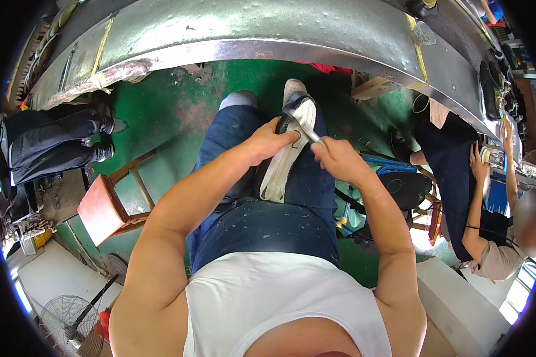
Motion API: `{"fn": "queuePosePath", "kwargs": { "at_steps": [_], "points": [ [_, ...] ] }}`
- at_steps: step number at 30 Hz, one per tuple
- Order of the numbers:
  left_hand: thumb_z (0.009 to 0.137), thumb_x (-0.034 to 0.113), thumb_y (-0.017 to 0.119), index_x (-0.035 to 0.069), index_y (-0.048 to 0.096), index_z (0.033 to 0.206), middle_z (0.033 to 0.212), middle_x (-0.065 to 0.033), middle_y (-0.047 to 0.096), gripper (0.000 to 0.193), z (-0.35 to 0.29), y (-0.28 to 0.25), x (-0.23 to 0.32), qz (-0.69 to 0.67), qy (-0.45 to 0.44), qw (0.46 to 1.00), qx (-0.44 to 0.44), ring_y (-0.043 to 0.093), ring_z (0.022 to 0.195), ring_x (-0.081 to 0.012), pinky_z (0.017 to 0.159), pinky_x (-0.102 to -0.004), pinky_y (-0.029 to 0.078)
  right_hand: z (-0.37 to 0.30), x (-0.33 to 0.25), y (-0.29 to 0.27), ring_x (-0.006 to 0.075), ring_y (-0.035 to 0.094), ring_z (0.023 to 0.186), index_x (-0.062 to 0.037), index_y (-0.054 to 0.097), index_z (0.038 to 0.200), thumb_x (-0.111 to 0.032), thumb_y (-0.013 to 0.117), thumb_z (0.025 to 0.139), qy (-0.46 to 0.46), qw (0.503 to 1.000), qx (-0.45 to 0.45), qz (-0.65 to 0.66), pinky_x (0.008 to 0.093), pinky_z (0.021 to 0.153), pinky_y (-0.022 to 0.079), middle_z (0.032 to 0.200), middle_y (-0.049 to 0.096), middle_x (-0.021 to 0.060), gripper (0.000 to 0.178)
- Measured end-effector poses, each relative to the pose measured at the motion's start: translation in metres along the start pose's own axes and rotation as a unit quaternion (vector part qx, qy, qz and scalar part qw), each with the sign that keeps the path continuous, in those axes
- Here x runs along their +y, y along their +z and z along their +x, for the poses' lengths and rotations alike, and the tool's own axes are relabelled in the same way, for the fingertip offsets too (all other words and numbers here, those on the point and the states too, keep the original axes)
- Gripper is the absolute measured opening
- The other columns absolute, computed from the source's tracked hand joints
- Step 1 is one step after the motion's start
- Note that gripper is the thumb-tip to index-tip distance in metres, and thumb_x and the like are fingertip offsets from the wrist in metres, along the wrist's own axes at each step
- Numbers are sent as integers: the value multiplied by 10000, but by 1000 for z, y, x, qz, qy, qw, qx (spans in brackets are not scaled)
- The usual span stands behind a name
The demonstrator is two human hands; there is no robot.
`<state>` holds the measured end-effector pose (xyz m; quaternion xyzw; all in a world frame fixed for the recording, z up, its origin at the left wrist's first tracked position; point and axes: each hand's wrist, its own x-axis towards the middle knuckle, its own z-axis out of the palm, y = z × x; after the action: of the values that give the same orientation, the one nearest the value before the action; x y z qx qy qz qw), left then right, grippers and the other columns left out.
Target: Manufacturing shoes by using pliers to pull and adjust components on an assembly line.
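Observation:
Across my lap lies a shoe [283, 163], bottom side up, with a whitish underside and a dark upper showing along its edges. My left hand [271, 141] grips its left side, the thumb pressed on the pale underside. My right hand [339, 157] is closed around the end of a silver metal hand tool [308, 130]. The tool's far end meets the shoe near its far tip; whether it is a hammer or pincers I cannot tell. The fingers under the shoe are hidden.
A long metal-topped bench [220, 27] curves across in front of me. At my left stands a reddish stool [104, 208], with a fan [68, 321] behind it. A person [458, 196] works at the right; another person's legs [59, 146] show at the left.

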<state>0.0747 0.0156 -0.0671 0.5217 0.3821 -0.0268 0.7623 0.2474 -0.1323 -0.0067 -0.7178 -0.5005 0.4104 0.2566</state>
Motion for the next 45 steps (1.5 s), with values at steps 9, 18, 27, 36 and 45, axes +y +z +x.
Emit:
{"fn": "queuePosePath", "kwargs": {
  "at_steps": [9,18,27,36,45],
  "points": [
    [908,321,726,91,529,1384,1265,-77,634,564,1,-25,12,-31,-62,992,-102,577,1170,-193,1034,-366,424,-57,-14,-3,323,678,850,59,613,1124,-238,610,938,99,979,-177,-15,403,770,529,897,685,196,351],
    [915,300,700,74,531,1392,1315,-116,622,554,0,-15,5,15,-74,992,-99,613,1159,-218,997,-387,469,-43,-80,29,367,682,941,68,612,1092,-157,639,900,-66,898,-128,-416,416,807,556,1034,675,241,297],
    [895,241,747,99,253,1550,1435,-72,503,833,-23,-48,-20,-222,-14,951,-214,491,1299,-201,1102,-419,378,-17,-14,41,390,677,853,-15,652,1004,-252,658,902,-48,957,-181,-220,465,779,534,887,695,205,258],
    [933,161,676,47,185,1542,1411,-101,476,791,-14,-8,-25,55,79,989,-109,409,1341,-194,1126,-348,337,-76,-4,59,395,649,932,15,573,1133,-220,653,912,5,981,-73,-182,458,820,519,985,651,219,333],
    [967,133,626,4,162,1521,1388,-142,489,733,-11,-9,-37,73,63,994,-44,483,1269,-199,1091,-337,382,-98,-15,78,329,674,880,20,566,1028,-170,629,905,-72,942,-13,-329,397,732,545,914,634,189,235]
  ]
}}
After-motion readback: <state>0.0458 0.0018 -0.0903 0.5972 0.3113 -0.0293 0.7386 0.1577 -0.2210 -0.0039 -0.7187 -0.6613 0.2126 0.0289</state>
